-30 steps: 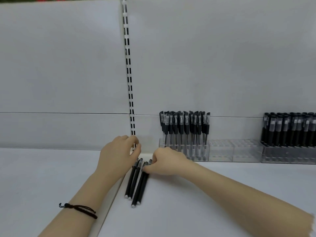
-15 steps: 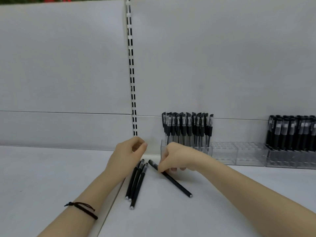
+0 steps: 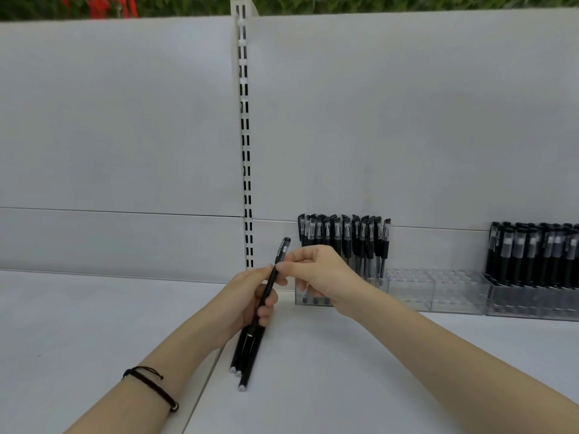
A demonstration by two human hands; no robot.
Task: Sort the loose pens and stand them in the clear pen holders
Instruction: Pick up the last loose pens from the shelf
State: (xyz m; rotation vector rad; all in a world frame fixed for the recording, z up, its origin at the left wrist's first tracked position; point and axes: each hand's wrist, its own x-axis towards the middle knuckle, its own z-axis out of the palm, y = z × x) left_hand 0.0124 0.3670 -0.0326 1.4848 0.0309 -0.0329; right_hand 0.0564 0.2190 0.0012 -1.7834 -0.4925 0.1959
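Pen stands tilted, right hand pinching it, left hand gripping the rest; holder sits just beyond right hand.

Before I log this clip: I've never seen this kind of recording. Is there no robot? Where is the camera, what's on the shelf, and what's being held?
There is no machine here, just a person's two bare hands, filmed by one head-worn camera looking forward and down. The left hand grips a bundle of black pens whose ends rest on the white shelf. The right hand pinches a single pen below its cap, tilted up. At the back wall, the left holder and right holder carry pens; the middle holder is empty.
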